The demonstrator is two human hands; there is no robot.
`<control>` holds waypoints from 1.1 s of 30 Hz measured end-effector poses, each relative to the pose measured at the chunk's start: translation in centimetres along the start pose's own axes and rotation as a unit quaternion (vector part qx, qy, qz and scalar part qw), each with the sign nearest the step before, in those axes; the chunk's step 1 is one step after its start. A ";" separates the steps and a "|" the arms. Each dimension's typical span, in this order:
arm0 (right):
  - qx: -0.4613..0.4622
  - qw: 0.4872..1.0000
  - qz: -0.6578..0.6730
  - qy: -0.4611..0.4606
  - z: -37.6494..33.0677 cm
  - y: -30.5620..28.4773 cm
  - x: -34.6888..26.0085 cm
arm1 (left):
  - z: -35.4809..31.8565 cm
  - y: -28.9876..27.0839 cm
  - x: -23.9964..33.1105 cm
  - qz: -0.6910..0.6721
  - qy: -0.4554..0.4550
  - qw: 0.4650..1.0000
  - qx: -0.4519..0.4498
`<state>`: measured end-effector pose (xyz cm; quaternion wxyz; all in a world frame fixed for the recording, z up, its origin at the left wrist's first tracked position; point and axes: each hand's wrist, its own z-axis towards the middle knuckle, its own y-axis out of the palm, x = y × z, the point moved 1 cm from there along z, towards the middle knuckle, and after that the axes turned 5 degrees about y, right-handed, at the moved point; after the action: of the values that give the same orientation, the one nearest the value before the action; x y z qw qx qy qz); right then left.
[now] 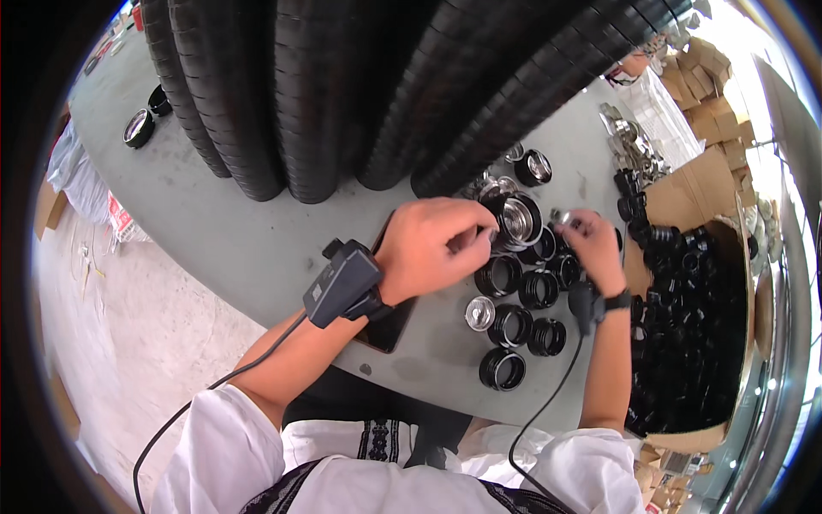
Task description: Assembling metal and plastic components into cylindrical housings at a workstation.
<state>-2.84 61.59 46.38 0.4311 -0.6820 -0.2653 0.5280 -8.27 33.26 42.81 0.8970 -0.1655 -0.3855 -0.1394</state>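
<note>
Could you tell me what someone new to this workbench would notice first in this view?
Tall stacks of black rings lean across the far side of the grey table. In the middle, the left hand grips a black ring with a shiny metal insert, while the right hand pinches a small metal piece. A cardboard box full of black rings sits at the right.

A round black ring (516,218) with a shiny silver inner cup sits on the grey table, mouth up, its left rim under the left hand's fingertips. A small silvery metal piece (562,218), too small to make out, is pinched in the right hand just beside it. Below them lie more black rings (522,308), open side up, close together, some touching, 1 with a silver insert.
</note>
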 end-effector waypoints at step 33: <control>0.097 0.993 -0.059 -0.018 10.1 2.9 1.7 | -0.7 1.8 0.3 0.032 0.081 0.996 0.020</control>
<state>-12.17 64.62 42.31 0.5207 -0.6104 -0.2605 0.5371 -6.97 34.54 42.21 0.9324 -0.1477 -0.3086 -0.1162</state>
